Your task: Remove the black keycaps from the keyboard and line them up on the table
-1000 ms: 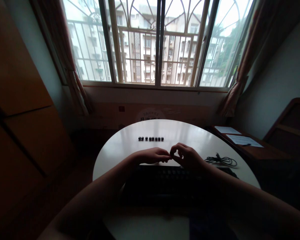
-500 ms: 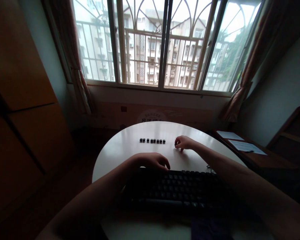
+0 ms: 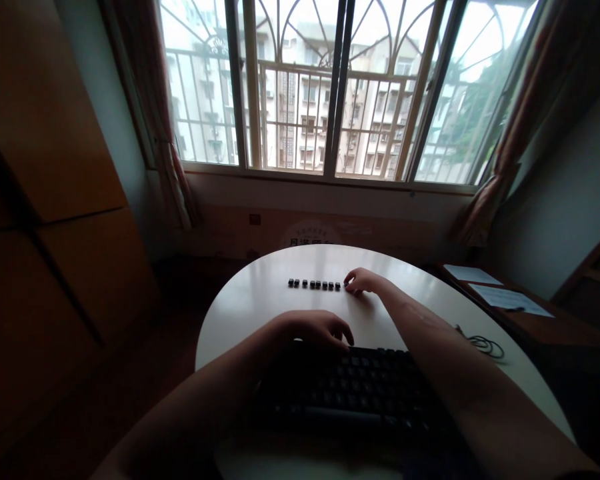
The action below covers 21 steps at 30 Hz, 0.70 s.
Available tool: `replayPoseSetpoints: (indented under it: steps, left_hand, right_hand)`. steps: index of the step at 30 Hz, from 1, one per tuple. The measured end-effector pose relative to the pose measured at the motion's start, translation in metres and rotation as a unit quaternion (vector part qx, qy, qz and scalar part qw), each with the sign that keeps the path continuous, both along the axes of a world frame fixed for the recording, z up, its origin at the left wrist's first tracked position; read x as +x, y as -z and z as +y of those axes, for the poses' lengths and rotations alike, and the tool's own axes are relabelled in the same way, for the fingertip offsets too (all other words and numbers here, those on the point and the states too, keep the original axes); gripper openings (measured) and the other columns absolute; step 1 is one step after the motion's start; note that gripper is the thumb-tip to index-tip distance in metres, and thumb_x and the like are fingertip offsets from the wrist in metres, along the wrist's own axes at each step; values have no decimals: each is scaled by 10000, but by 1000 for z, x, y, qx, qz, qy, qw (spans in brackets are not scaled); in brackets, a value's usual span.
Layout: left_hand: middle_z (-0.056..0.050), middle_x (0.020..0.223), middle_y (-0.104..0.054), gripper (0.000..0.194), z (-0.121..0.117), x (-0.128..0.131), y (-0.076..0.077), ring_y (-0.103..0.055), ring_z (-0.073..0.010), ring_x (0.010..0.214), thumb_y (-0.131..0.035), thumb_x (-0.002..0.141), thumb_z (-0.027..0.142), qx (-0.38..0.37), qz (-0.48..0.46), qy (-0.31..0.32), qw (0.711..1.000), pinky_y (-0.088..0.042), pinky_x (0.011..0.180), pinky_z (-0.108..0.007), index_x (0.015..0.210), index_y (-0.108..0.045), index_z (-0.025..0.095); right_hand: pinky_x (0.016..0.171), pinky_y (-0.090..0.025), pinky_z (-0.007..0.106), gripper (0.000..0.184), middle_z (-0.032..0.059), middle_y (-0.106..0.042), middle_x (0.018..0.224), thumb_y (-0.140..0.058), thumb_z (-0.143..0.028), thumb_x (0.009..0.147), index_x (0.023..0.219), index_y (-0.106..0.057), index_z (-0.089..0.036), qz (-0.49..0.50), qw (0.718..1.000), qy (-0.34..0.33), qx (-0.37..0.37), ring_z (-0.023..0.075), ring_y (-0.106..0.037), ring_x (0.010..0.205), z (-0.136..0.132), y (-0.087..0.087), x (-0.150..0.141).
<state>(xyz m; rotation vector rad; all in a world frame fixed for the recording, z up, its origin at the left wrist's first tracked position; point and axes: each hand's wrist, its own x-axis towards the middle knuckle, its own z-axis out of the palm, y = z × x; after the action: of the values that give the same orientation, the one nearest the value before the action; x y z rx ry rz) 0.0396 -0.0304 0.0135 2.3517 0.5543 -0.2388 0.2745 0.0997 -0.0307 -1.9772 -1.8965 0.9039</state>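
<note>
A row of several small black keycaps (image 3: 318,285) stands on the white round table (image 3: 240,293). At the right end of that row is my right hand (image 3: 363,281), its fingertips pinched on a small dark keycap (image 3: 346,285) that is mostly hidden. My left hand (image 3: 323,327) lies over the far edge of a black keyboard (image 3: 360,381), its fingers curled down onto it. The keyboard's left part is lost in shadow under my left arm, and my right forearm covers its right end.
A coiled dark cable (image 3: 487,345) lies on the table beyond my right forearm. At the right, a brown side table (image 3: 535,327) carries paper sheets (image 3: 510,300) and a pen (image 3: 516,309). A barred window (image 3: 330,100) and curtains (image 3: 173,180) are behind.
My right hand has moved left with the keycap, up to the right end of the row. My left hand stays on the keyboard. The view has shifted slightly, and more cable shows.
</note>
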Motion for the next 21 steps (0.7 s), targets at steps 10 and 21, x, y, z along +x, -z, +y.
replayPoseSetpoints:
  steps: [10,21]
  left_hand:
    - [-37,969,-671,390,1,2,2,-624,-164,827,-597,880,410,13,-2,-1,1000,-464,713,-247,1204,-656,202]
    - [-21,937,-677,368,1,2,6,-620,-159,809,-591,875,423,13,-12,-15,1000,-457,701,-240,1174,-674,226]
  right_hand:
    - [433,-327,166,382,-1,-691,655,-775,-217,706,1085,-726,-217,35,999,-8,12,77,-537,461,-5,5,5]
    - [433,-361,167,387,-28,-603,494,-798,-205,690,1069,-729,-180,55,998,13,0,87,-527,418,-12,-1,-5]
